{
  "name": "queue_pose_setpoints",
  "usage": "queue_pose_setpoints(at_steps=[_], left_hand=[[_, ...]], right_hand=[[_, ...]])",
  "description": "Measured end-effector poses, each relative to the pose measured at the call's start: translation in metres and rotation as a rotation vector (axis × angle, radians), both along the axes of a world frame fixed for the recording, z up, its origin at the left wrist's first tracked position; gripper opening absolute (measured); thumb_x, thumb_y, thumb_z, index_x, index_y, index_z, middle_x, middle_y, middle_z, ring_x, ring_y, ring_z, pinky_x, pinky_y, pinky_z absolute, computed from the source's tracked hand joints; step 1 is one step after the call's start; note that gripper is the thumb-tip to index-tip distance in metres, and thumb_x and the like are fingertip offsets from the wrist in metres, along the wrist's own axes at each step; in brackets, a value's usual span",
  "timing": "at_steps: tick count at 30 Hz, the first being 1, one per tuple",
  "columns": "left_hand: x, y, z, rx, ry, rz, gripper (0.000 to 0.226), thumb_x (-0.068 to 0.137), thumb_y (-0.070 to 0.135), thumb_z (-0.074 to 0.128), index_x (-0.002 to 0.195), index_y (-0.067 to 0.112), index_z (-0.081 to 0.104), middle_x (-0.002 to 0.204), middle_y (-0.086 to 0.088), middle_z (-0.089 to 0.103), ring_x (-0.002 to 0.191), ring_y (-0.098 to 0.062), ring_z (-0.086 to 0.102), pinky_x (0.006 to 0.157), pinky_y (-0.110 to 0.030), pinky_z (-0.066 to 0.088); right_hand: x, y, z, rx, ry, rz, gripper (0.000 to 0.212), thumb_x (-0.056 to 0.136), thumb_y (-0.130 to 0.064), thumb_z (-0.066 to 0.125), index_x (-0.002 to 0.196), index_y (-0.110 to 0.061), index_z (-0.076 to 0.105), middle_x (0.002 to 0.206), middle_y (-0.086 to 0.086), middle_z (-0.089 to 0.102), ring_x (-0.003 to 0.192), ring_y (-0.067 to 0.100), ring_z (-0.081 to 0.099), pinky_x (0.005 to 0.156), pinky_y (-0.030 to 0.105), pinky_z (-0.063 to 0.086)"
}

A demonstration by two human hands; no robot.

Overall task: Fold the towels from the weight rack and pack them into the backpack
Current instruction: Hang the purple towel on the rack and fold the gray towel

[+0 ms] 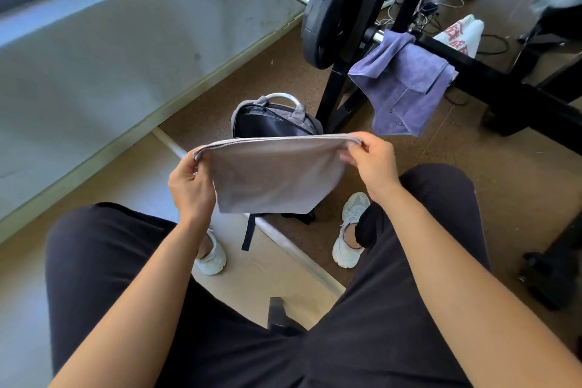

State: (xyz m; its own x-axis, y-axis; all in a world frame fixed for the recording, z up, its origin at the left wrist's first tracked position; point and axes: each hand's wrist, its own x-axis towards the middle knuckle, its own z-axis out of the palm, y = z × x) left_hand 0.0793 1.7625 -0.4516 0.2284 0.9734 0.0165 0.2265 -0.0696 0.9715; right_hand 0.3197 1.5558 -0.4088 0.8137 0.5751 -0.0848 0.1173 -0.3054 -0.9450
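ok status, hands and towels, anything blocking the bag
Left hand and right hand each pinch a top corner of the grey towel, held up. Purple towel draped on rack. Backpack on floor behind, partly hidden.

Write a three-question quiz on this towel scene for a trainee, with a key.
1. True or false: the left hand and the right hand both pinch the grey towel by its top edge.
2. Where does the purple towel hang? A: on the rack. B: on a knee. C: on a chair.
3. What stands on the floor behind the grey towel?
Key: 1 true; 2 A; 3 the backpack.
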Motion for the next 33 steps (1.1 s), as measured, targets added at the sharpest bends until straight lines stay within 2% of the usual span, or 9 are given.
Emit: queue_pose_setpoints(at_steps=[3, 6, 8, 13, 18, 20, 25, 29, 33], left_hand=[[0.002, -0.001, 0.001, -0.042, -0.082, -0.024, 0.021, 0.103, 0.035, 0.056, 0.099, 0.029, 0.075, 0.087, 0.001, 0.068, 0.08, -0.015, 0.061, 0.078, -0.045, 0.061], [0.003, -0.002, -0.001, -0.028, -0.041, -0.128, 0.025, 0.103, 0.025, 0.055, 0.093, 0.037, 0.075, 0.093, 0.003, 0.073, 0.091, -0.015, 0.065, 0.09, -0.046, 0.057], [0.005, -0.007, -0.004, -0.007, 0.067, -0.229, 0.032, 0.102, 0.012, 0.055, 0.09, 0.035, 0.074, 0.09, 0.005, 0.074, 0.087, -0.012, 0.065, 0.085, -0.037, 0.054], [0.006, -0.013, -0.005, -0.029, 0.122, -0.186, 0.035, 0.097, 0.012, 0.051, 0.068, 0.029, 0.063, 0.059, 0.013, 0.057, 0.062, -0.008, 0.046, 0.063, -0.033, 0.039], [0.001, -0.006, 0.0, -0.003, 0.18, -0.063, 0.043, 0.103, 0.026, 0.052, 0.064, 0.017, 0.038, 0.059, 0.01, 0.03, 0.058, -0.008, 0.027, 0.059, -0.036, 0.026], [-0.001, -0.002, -0.002, -0.02, 0.18, -0.036, 0.043, 0.103, 0.031, 0.052, 0.066, 0.013, 0.04, 0.063, 0.008, 0.029, 0.06, -0.011, 0.026, 0.059, -0.037, 0.024], [0.001, -0.005, 0.0, -0.105, 0.117, -0.057, 0.043, 0.098, 0.035, 0.06, 0.06, 0.019, 0.047, 0.061, 0.007, 0.035, 0.062, -0.013, 0.032, 0.058, -0.035, 0.032], [0.001, -0.006, 0.0, -0.143, 0.173, -0.037, 0.035, 0.085, 0.045, 0.067, 0.071, 0.013, 0.06, 0.064, -0.009, 0.053, 0.066, -0.018, 0.051, 0.069, -0.053, 0.057], [0.002, -0.011, 0.003, -0.156, 0.256, -0.01, 0.054, 0.091, 0.053, 0.062, 0.064, 0.012, 0.039, 0.062, -0.004, 0.031, 0.06, -0.018, 0.031, 0.058, -0.037, 0.032]], right_hand=[[-0.008, 0.004, 0.001, -0.004, -0.237, 0.018, 0.023, 0.102, -0.014, 0.055, 0.119, -0.017, 0.07, 0.108, -0.007, 0.071, 0.097, 0.001, 0.064, 0.085, 0.016, 0.051], [-0.01, -0.002, -0.007, -0.636, -0.105, 0.538, 0.016, 0.098, -0.016, 0.061, 0.084, -0.015, 0.068, 0.078, 0.0, 0.065, 0.072, 0.013, 0.062, 0.069, 0.03, 0.051], [-0.016, -0.006, -0.013, -0.913, 0.113, 0.777, 0.018, 0.099, -0.013, 0.059, 0.082, -0.011, 0.066, 0.079, 0.007, 0.068, 0.074, 0.021, 0.072, 0.07, 0.032, 0.059], [-0.014, 0.001, -0.017, -0.589, 0.124, 0.454, 0.02, 0.101, -0.013, 0.055, 0.101, 0.0, 0.069, 0.088, 0.011, 0.07, 0.078, 0.021, 0.073, 0.064, 0.027, 0.055], [-0.004, -0.001, -0.023, -0.457, -0.009, 0.208, 0.038, 0.097, -0.024, 0.058, 0.083, 0.011, 0.054, 0.072, 0.016, 0.045, 0.069, 0.023, 0.043, 0.066, 0.038, 0.038], [-0.002, 0.001, -0.02, -0.384, 0.015, 0.118, 0.037, 0.099, -0.026, 0.056, 0.086, 0.009, 0.059, 0.08, 0.027, 0.056, 0.073, 0.024, 0.052, 0.064, 0.041, 0.048], [-0.005, 0.003, -0.013, -0.271, 0.086, 0.066, 0.024, 0.102, -0.023, 0.055, 0.101, -0.004, 0.07, 0.095, 0.01, 0.068, 0.086, 0.02, 0.065, 0.057, 0.023, 0.055], [-0.01, 0.005, -0.012, -0.219, 0.09, 0.022, 0.035, 0.099, -0.025, 0.062, 0.075, 0.001, 0.061, 0.071, 0.01, 0.055, 0.068, 0.021, 0.058, 0.05, 0.023, 0.051], [-0.011, 0.004, -0.009, -0.205, 0.101, -0.155, 0.046, 0.095, -0.025, 0.064, 0.057, -0.014, 0.04, 0.058, 0.006, 0.037, 0.055, 0.017, 0.04, 0.046, 0.026, 0.036]])
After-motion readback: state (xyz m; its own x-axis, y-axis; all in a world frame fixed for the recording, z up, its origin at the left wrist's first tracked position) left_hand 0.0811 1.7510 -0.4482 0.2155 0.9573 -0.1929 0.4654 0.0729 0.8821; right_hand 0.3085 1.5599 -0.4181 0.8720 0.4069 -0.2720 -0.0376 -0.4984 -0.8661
